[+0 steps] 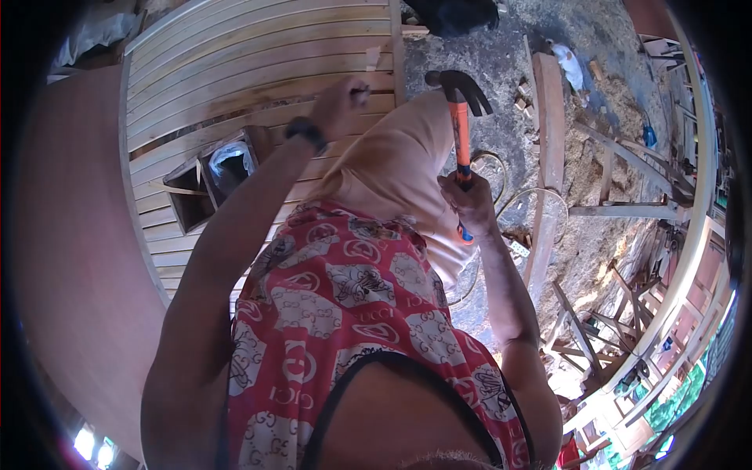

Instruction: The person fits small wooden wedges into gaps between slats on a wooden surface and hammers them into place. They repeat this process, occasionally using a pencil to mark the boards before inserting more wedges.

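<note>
My left hand [338, 106], with a dark watch at the wrist, is closed in a pinch against a slat of the wooden slatted panel [235, 63]; something small sits between the fingertips, too small to name. My right hand [470, 202] grips the orange handle of a claw hammer [460, 125]. The hammer's dark head is raised to the right of my left hand, level with the panel's edge. My red patterned shirt and pale shorts fill the lower middle of the view.
A square opening [223, 168] in the panel holds a plastic bag. A reddish plywood sheet [70, 235] lies to the left. Wooden frames and loose slats [603, 211] lie on the sawdust-covered ground to the right, with a long curved board [548, 117] close by.
</note>
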`<state>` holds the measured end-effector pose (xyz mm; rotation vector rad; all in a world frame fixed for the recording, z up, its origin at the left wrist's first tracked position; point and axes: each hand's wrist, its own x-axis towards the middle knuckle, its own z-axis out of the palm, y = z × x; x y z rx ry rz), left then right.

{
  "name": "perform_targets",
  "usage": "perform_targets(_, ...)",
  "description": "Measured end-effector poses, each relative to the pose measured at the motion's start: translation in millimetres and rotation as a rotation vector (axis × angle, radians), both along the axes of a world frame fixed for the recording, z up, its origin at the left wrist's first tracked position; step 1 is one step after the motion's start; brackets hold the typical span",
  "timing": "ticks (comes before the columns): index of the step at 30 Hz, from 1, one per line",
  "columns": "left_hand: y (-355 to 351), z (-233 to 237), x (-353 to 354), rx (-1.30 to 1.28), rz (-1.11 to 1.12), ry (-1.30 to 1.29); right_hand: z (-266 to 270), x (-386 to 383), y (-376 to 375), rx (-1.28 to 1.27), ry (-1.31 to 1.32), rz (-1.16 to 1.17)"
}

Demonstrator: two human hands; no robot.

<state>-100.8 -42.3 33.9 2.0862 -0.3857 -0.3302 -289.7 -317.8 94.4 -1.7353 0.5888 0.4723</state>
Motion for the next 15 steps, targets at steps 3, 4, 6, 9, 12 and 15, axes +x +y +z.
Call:
perform_targets(3,-37,-31,12,-0.125,0.184,0.185,9,8,-1,0.022,-0.066,-0.004)
perform_targets(4,-42,-42,14,-0.118,0.252,0.174,11,8,-3,0.004,-0.115,0.004)
perform_targets(6,-46,-60,20,-0.138,0.272,0.043,9,11,-13,0.029,-0.089,0.0)
perform_targets(9,-51,-77,18,-0.195,0.302,-0.141,5,21,-26,-0.152,-0.148,0.132)
perform_targets(12,-51,-75,16,-0.178,0.311,-0.138,-5,30,-31,-0.201,-0.127,0.192)
perform_targets(15,-50,-69,13,-0.13,0.321,-0.106,-9,42,-32,-0.185,-0.101,0.216)
